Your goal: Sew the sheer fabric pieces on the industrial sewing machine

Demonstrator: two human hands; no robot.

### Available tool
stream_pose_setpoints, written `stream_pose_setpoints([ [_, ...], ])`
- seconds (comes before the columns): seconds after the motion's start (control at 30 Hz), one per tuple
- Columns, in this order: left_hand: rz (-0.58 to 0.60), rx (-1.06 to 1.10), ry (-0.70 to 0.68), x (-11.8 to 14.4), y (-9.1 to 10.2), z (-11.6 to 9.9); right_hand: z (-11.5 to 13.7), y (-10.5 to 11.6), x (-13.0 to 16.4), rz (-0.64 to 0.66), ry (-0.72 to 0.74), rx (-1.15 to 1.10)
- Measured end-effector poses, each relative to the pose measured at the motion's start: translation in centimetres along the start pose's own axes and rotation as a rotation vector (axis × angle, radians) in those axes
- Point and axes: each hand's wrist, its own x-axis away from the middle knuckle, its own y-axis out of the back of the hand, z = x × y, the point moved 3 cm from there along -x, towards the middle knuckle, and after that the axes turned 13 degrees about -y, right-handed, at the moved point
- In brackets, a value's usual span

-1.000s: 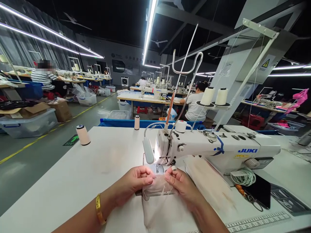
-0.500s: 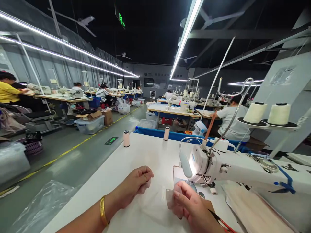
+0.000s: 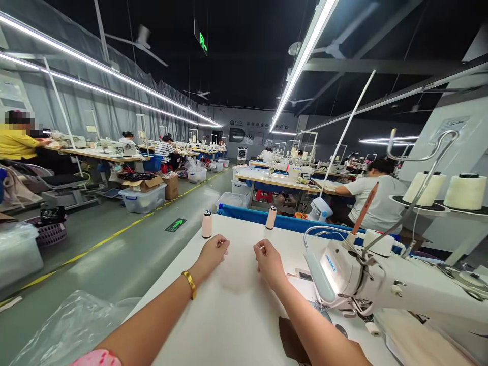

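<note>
Out over the white table (image 3: 202,330), my left hand (image 3: 212,255) is closed in a pinch, a gold bracelet (image 3: 189,284) on its wrist. My right hand (image 3: 270,262) pinches in the same way a short distance to the right. Between them hangs a pale, sheer piece of fabric (image 3: 237,274), its upper edge held by both hands; it is so thin that its outline blurs into the tabletop. A cone of pale pink thread (image 3: 207,224) stands just beyond my left hand, and a similar thread cone (image 3: 271,218) beyond my right.
A white sewing machine (image 3: 343,274) with a lit head occupies the right side. Brown material (image 3: 292,340) lies under my right forearm. Cream thread cones (image 3: 424,189) sit on a stand. A clear plastic bag (image 3: 76,325) is at lower left. Co-workers sit at other tables.
Both hands have moved forward, away from me, and up. The sheer fabric now spreads between them; before, only small bits showed at the fingers. The camera view has shifted left.
</note>
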Motion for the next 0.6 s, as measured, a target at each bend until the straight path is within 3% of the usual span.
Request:
stream_pose_setpoints([
  [0.23,-0.008,-0.277,-0.041,-0.5,0.0,1.3,-0.2,-0.2,-3.3,-0.020,-0.025,0.267],
  [0.6,0.053,-0.683,-0.095,-0.9,-0.3,1.5,0.0,-0.5,-4.2,-0.134,-0.021,0.520],
])
